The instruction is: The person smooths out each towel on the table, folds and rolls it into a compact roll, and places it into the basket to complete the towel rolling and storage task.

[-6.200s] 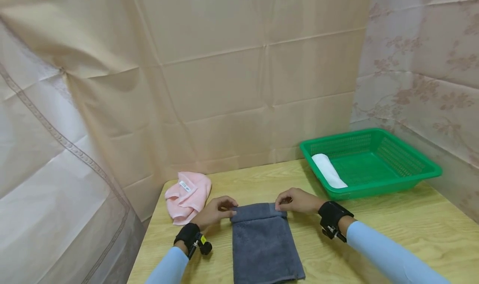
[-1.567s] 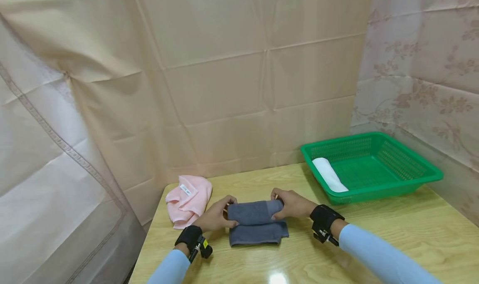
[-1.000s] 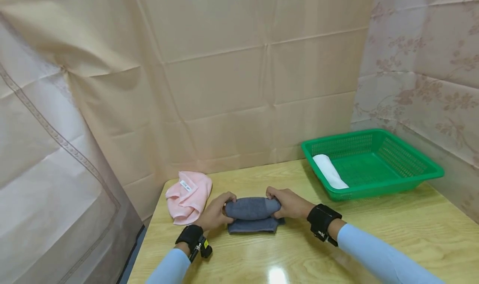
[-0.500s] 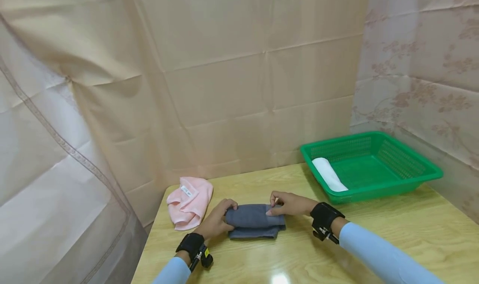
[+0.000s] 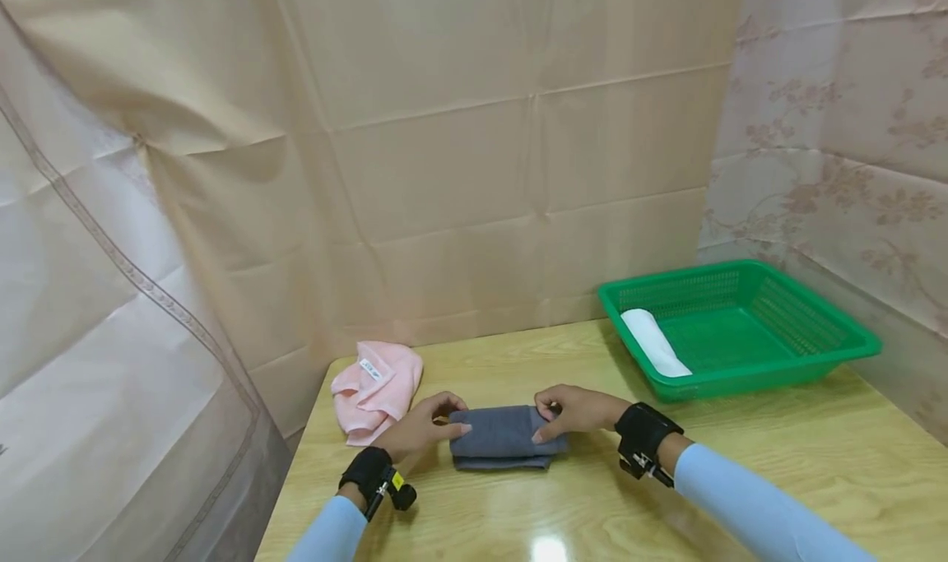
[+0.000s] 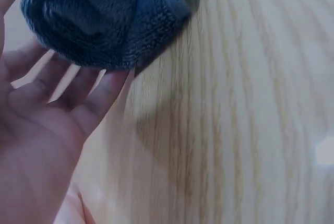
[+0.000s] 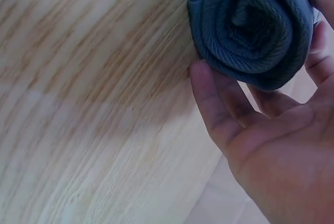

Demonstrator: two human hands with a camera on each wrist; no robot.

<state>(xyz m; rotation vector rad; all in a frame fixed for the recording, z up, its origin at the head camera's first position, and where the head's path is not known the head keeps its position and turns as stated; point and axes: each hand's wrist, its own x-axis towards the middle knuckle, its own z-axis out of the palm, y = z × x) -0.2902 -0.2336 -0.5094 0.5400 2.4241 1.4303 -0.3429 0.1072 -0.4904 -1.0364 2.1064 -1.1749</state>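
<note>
A dark grey towel [image 5: 494, 432] lies on the wooden table, rolled up, with a short flat end left on the near side. My left hand [image 5: 416, 429] grips the left end of the roll, thumb on the near side and fingers behind. At the other end, my right hand [image 5: 585, 409] holds it the same way. The right wrist view shows the coiled end of the grey towel [image 7: 255, 28] with fingertips [image 7: 202, 75] curled beneath it. In the left wrist view the towel's other end [image 6: 78, 20] sits against the fingers [image 6: 102, 93].
A crumpled pink towel [image 5: 378, 391] with a white label lies to the left. At the back right stands a green plastic basket [image 5: 763, 378], a rolled white towel [image 5: 656, 343] along its left side. Beige cloth [image 5: 444, 175] hangs behind the wooden table [image 5: 459, 521].
The grey towel has gone from a long flat strip with its far edge turned over to a roll nearer its end. Both hands keep to its ends; basket and pink towel stay put.
</note>
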